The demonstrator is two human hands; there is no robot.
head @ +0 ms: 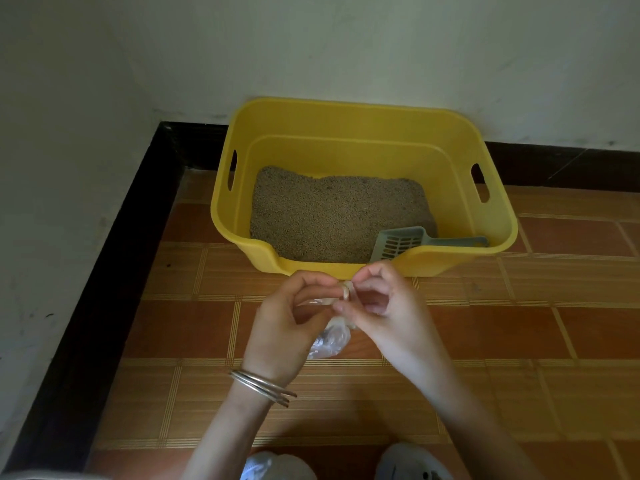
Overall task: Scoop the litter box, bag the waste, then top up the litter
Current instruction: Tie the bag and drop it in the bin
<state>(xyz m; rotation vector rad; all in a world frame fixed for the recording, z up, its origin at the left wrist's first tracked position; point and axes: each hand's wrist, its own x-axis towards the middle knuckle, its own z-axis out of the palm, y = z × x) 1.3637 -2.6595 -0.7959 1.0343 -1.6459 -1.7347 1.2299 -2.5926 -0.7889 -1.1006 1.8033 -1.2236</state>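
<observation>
Head view has my left hand [287, 317] and right hand [384, 306] both pinching the twisted neck of the clear waste bag [329, 341], apparently mid-knot, its body hanging down between them toward my left palm, just near of the yellow litter box [221, 209] holding the scoop [401, 242].

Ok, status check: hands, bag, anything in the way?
Left hand and right hand both pinching the clear bag at its top, in front of the litter box. Scoop lying in the box, near right corner. Nothing in the way.
</observation>
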